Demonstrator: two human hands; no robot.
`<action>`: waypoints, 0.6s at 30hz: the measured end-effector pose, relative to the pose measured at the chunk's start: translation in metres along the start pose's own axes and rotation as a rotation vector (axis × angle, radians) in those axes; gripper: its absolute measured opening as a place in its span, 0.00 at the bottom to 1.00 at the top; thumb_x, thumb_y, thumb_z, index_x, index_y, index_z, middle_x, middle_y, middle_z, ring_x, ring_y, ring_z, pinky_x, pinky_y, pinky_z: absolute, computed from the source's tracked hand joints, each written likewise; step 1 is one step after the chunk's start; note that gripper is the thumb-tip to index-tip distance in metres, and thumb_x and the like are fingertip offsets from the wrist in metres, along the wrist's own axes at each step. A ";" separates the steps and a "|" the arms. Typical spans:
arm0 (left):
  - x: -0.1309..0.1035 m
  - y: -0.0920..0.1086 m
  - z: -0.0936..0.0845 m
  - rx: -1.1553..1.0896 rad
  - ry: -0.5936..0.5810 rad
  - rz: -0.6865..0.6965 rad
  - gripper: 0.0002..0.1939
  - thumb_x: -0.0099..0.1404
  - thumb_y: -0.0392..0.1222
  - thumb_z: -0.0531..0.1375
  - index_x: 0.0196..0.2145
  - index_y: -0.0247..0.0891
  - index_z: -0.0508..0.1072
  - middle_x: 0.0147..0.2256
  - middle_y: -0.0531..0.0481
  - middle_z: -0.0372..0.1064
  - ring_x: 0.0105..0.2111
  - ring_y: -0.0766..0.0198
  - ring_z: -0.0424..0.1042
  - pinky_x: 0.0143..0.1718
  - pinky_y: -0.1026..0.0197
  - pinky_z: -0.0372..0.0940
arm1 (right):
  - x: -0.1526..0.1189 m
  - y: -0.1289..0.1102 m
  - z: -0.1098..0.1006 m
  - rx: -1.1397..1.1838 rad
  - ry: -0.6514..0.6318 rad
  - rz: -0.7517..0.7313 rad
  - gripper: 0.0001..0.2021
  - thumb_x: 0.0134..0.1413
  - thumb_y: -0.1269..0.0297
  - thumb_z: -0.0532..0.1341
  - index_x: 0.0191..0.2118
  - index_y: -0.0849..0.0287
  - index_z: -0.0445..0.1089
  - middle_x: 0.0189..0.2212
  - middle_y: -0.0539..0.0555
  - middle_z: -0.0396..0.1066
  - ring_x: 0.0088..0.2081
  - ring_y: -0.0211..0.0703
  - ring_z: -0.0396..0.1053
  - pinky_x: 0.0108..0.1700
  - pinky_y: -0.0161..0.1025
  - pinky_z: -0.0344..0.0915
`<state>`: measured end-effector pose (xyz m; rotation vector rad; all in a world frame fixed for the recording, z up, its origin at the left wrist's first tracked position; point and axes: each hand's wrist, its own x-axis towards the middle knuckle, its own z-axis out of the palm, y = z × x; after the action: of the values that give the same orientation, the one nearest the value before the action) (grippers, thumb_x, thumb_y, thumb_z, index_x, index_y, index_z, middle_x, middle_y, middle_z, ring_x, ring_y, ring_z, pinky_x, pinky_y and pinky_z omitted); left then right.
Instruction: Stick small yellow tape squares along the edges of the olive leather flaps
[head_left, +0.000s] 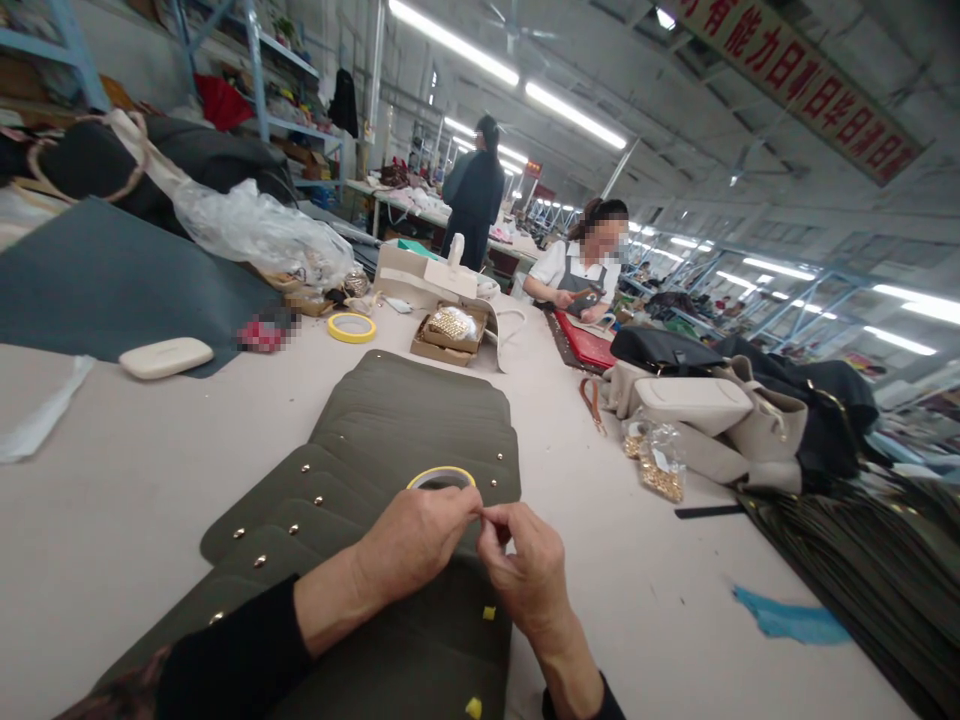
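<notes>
My left hand [424,535] is closed around the near side of a roll of yellow tape [442,472], whose far rim shows above the fingers. The fingertips of my right hand [529,570] are pinched together and meet those of the left at the roll's edge; what they pinch is too small to make out. Beneath both hands lies a fanned stack of dark olive panels [412,410] with rounded corners and small metal studs. Two small yellow tape pieces [489,612] stick to the nearer panels.
A second yellow tape roll [351,327] lies beyond the stack, beside an open cardboard box [450,335] of gold-coloured pieces. Beige bags [697,405] and bagged gold hardware [660,465] sit to the right, near piled dark panels [862,570]. A co-worker [581,265] works across the table.
</notes>
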<state>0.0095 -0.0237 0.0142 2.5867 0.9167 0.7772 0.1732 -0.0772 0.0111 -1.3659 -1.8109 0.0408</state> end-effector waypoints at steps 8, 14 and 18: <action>0.005 -0.006 0.009 0.114 0.182 0.089 0.09 0.68 0.33 0.48 0.32 0.39 0.65 0.26 0.54 0.65 0.26 0.64 0.67 0.26 0.62 0.59 | 0.020 0.029 0.013 0.563 0.040 0.763 0.11 0.44 0.57 0.64 0.25 0.61 0.71 0.14 0.47 0.66 0.16 0.35 0.63 0.20 0.33 0.62; 0.002 -0.017 0.025 0.314 -0.011 0.035 0.04 0.67 0.34 0.53 0.34 0.39 0.66 0.30 0.51 0.67 0.31 0.58 0.66 0.30 0.57 0.60 | 0.021 0.068 0.015 0.494 -0.115 0.828 0.17 0.43 0.52 0.66 0.32 0.64 0.75 0.19 0.51 0.71 0.18 0.35 0.65 0.22 0.32 0.64; 0.005 -0.021 0.032 0.340 -0.094 0.004 0.03 0.67 0.34 0.54 0.35 0.39 0.66 0.33 0.49 0.67 0.34 0.55 0.64 0.33 0.54 0.62 | 0.025 0.066 0.018 0.290 -0.192 0.703 0.15 0.49 0.53 0.61 0.31 0.61 0.75 0.19 0.51 0.71 0.21 0.39 0.67 0.24 0.35 0.65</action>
<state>0.0208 -0.0076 -0.0195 2.8859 1.0966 0.5326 0.2118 -0.0231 -0.0177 -1.7515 -1.3162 0.7939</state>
